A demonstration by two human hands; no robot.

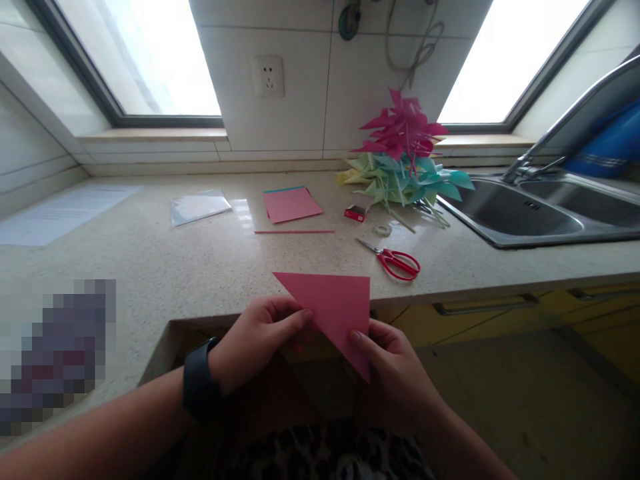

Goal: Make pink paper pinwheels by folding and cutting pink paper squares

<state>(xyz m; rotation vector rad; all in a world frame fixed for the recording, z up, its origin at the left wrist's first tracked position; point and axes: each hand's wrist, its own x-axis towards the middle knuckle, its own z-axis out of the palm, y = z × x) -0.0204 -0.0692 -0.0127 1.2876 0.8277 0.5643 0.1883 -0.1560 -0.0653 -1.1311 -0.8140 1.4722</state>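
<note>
Both hands pinch a pink paper triangle (334, 308): left hand (257, 340) closed on its left edge, right hand (393, 363) thumb pressing its lower corner, held just off the counter (200, 267) edge. Beyond the triangle lie red scissors (395, 260), a pink stick (294, 231), a pink paper stack (291, 203). Farther right of the scissors, a pile of paper pinwheels (403, 160) beside the sink (530, 213).

Both forearms reaching forward from below, bare, converging in front of the counter edge (200, 319). Left hand (255, 337) just below that edge, wrist banded by a dark watch (199, 387), fingers curled, thumb and forefinger pinched together. Right hand (395, 370) lower and to the right of it, back of hand upward, thumb pressed forward, fingers folded underneath.
</note>
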